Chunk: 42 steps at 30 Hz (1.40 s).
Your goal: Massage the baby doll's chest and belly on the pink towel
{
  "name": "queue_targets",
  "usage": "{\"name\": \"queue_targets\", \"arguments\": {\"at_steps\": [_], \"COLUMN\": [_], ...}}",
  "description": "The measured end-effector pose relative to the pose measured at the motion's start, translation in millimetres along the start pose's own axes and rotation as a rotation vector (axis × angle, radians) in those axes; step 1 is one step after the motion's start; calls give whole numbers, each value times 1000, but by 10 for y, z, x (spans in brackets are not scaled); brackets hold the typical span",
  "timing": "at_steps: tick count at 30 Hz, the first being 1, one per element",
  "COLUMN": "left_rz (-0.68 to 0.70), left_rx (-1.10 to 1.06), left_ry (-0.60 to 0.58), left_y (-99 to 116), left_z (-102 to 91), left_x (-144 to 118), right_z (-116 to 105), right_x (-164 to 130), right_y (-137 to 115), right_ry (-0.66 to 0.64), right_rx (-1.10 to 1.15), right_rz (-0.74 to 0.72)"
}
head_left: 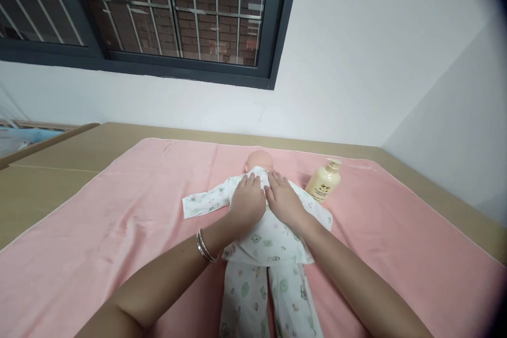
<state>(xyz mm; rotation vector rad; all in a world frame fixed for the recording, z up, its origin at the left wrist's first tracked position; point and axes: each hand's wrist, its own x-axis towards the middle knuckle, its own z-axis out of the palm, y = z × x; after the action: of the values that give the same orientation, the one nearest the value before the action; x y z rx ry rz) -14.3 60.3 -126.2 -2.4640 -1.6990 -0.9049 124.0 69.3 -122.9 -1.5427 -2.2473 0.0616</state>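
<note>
A baby doll (259, 161) in white patterned pyjamas lies lengthwise in front of me, its bald head at the far end and no face showing. My left hand (249, 202) rests flat on the left side of the pyjama top (261, 245), near the shoulder. Opposite it, my right hand (284, 199) lies flat on the right side, fingers stretched toward the head. Neither hand grips anything. The doll's left-side sleeve (206, 202) extends outward. Patterned trousers (245, 296) run toward me between my forearms. Beside the right sleeve is a pale yellow bottle (324, 182), somewhat tilted.
Beneath the doll a pink sheet (150, 190) with some wrinkles covers a wooden surface (43, 190). A white wall (336, 63) rises behind it, with a dark-framed, barred window (273, 71) at upper left. Light blue fabric (29, 134) shows beyond the left edge.
</note>
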Motion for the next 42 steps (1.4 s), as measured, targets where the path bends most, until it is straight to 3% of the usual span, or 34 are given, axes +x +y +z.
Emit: {"name": "queue_targets", "arguments": {"at_steps": [4,7,11,16,26,42], "left_rz": [-145,-208,-119,4,-106,-90], "left_rx": [-120,-109,55,94,-128,-146], "left_ry": [-38,-42,46,37,47,75], "left_y": [-217,-288,-137,77,-171,-163], "left_z": [-74,-38,64,79,198,207], "left_x": [190,228,98,-40,68,47], "right_z": [-9,-30,-55,25,170,156], "right_x": [-237,-291,-141,51,28,31], "right_y": [-295,-366,-221,32,83,73], "right_ry": [25,34,67,79,96,116], "right_rx": [-102,-99,67,183,170,162], "right_rz": [-48,-60,16,102,42,31]}}
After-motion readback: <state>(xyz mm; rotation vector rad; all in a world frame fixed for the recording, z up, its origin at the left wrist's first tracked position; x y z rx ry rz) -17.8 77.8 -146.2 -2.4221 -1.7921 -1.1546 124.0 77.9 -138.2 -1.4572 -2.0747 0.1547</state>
